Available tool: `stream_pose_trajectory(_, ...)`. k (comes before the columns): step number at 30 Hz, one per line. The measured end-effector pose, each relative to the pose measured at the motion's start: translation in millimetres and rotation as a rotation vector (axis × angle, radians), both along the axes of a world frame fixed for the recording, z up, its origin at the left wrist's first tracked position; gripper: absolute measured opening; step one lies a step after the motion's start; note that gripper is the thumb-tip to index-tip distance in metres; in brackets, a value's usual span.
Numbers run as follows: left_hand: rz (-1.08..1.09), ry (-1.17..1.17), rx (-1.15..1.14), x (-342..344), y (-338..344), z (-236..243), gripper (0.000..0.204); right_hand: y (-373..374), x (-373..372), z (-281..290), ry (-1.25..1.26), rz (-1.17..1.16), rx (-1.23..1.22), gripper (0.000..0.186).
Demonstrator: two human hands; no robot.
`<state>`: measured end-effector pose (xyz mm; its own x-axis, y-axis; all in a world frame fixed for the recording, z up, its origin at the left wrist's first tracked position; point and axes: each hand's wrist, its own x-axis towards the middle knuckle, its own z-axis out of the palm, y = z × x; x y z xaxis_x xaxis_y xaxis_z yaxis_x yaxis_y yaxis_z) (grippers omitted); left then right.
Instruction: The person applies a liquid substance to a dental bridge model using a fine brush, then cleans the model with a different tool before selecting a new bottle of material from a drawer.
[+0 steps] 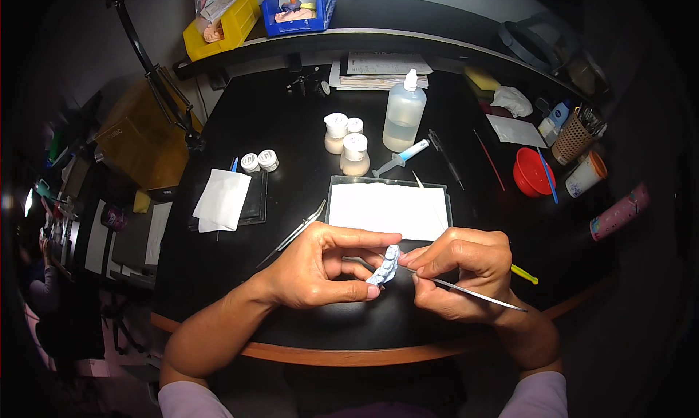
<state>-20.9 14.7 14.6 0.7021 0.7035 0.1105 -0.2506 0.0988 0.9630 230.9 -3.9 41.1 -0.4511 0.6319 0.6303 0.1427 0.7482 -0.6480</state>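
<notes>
My left hand (328, 272) grips a pale blue dental cast (384, 267) with a row of teeth, thumb below and index finger along its top. My right hand (462, 272) is closed on a thin metal instrument (484, 298), whose inner end is at the cast's right side, partly hidden by my fingers. Just beyond both hands lies a white sheet on a glass slab (386, 207). Metal tweezers (295, 236) lie left of my left hand, and a yellow-handled tool (526, 274) shows right of my right hand.
Small jars (354, 156), a clear bottle (403, 116), a syringe (400, 158), a red bowl (531, 170) and a brush holder (571, 137) stand or lie behind. Paper squares (222, 199) sit left. Bins (218, 39) are on the shelf. A lamp arm (149, 68) rises left; another person's sleeve (45, 283) shows far left.
</notes>
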Motion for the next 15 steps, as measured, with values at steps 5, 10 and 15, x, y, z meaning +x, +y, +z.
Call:
stream_pose_trajectory(5, 0.035, 0.014, 0.042, 3, 0, -2, 0.061, 0, 1, -2, -0.033, -0.018, 0.031, 0.015)
stream_pose_trajectory(10, 0.066, 0.038, 0.069, 4, -2, -2, 0.061, 2, 3, 0, -0.038, 0.027, -0.014, 0.014)
stream_pose_trajectory(15, 0.122, 0.142, 0.131, 6, -4, 0, 0.063, 10, 10, 5, -0.057, 0.067, -0.077, 0.013)
